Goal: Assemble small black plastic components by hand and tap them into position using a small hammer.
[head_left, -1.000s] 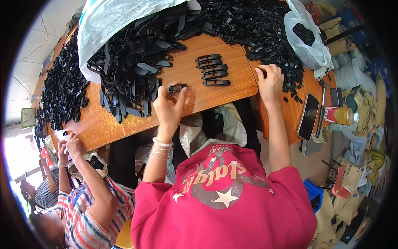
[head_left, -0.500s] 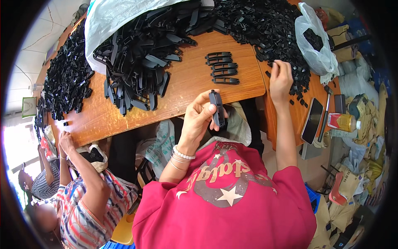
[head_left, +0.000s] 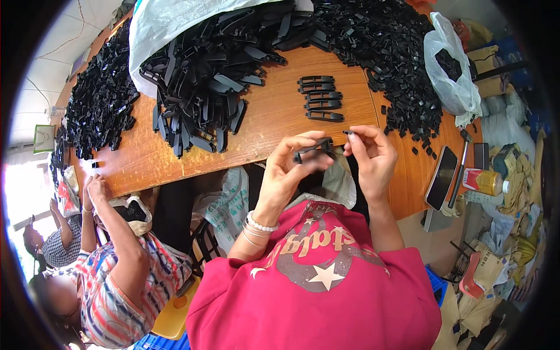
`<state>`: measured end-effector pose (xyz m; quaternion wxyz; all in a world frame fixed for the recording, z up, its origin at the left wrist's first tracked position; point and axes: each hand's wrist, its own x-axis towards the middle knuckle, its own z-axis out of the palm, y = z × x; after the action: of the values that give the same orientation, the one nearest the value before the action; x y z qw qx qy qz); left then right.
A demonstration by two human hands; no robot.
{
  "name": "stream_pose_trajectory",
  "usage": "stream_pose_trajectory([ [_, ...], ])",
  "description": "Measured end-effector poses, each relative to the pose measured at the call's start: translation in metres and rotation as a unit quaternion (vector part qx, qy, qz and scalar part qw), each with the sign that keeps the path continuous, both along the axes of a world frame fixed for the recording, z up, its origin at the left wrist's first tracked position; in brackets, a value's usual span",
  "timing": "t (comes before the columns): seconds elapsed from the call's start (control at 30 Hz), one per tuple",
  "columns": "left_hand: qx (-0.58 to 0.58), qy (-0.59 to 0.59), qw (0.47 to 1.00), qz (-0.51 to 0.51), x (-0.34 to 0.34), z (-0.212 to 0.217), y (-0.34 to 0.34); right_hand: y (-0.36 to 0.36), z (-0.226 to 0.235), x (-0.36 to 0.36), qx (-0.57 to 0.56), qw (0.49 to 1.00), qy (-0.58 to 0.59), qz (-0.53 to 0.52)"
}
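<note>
Head view: left fingers (head_left: pixel 290 144) pinching black frame (head_left: pixel 308 153); right fingers (head_left: pixel 357 147) pinching small black piece (head_left: pixel 348 132).

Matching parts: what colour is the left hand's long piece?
The long piece is black, clearest in the head view.

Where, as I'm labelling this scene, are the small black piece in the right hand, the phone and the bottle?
Small black piece (head_left: pixel 348 132), head view: its visible end.
Phone (head_left: pixel 441 178), head view: its dark screen.
Bottle (head_left: pixel 487 182), head view: its yellowish side.

Crimson short-sleeved fabric shirt (head_left: pixel 315 309) bears pale-gold printed stars (head_left: pixel 328 277); left wrist (head_left: pixel 267 212) carries white round-bead bracelet (head_left: pixel 261 226) and thin pale bangles (head_left: pixel 251 240).
</note>
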<state>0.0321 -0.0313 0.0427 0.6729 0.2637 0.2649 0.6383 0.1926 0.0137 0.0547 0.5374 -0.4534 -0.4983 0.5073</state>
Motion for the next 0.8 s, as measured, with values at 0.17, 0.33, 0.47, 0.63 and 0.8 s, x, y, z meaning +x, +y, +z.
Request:
stream_pose_trajectory([
  [0.17, 0.006, -0.064, 0.998, 0.017, -0.001, -0.008, -0.002, -0.009, 0.003, -0.012, 0.097, 0.989, -0.115, -0.006],
  [0.33, -0.054, -0.042, 0.997, 0.045, 0.012, 0.003, -0.009, -0.009, 0.011, -0.021, 0.279, 0.933, -0.22, -0.052],
  [0.47, -0.104, -0.022, 0.993, 0.05, 0.017, 0.014, -0.014, -0.008, 0.011, -0.025, 0.361, 0.889, -0.281, -0.032],
  [0.63, -0.118, -0.002, 0.992, 0.039, 0.016, 0.018, -0.014, -0.009, 0.007, -0.026, 0.402, 0.871, -0.283, -0.017],
  [0.8, -0.091, 0.079, 0.991, 0.049, 0.015, 0.024, -0.018, -0.02, 0.009, -0.026, 0.386, 0.88, -0.277, -0.003],
])
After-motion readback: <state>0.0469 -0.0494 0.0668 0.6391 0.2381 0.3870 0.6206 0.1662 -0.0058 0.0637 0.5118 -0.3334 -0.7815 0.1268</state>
